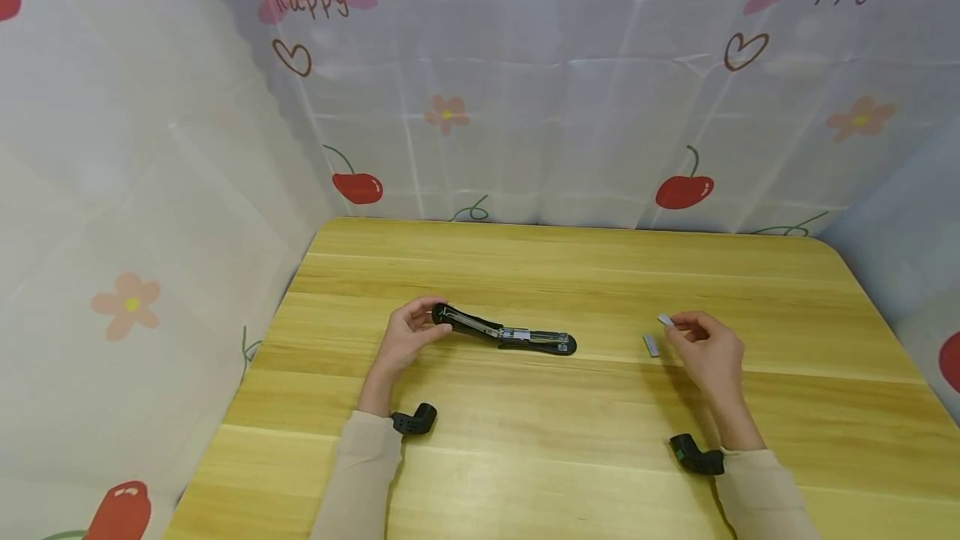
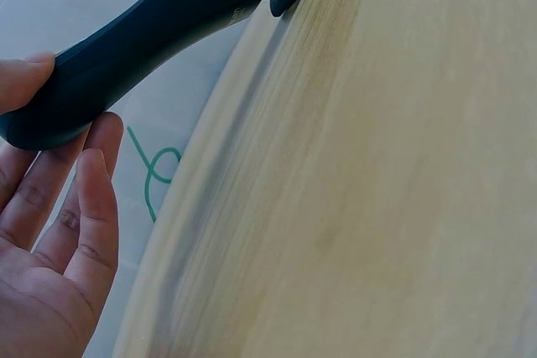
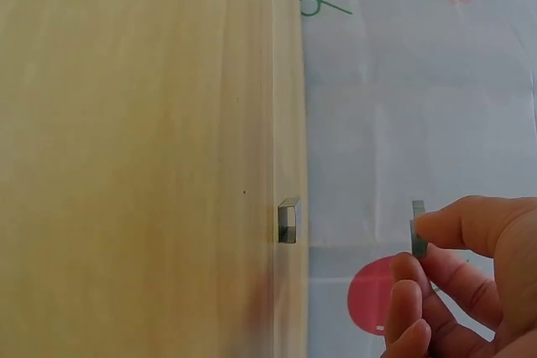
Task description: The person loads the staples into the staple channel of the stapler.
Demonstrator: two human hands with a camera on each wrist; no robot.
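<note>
Left hand, at the end of a beige sleeve with a black wrist camera, holds the outer end of a black stapler between thumb and fingers; in the left wrist view the thumb lies on one side of the casing and fingertips touch the other. The stapler is spread open, bending at its hinge, so its metal inside shows, and its far arm reaches rightward over the wooden table. Well apart to its right, a small grey staple strip lies on the wood. Just beside that strip, the right hand pinches a second strip between thumb and fingertips, its other fingers curled; in the right wrist view this piece sticks out past the thumb tip. Another black camera sits at the right cuff. Behind the table hangs a pale sheet printed with cherries, flowers, hearts and "happy".
</note>
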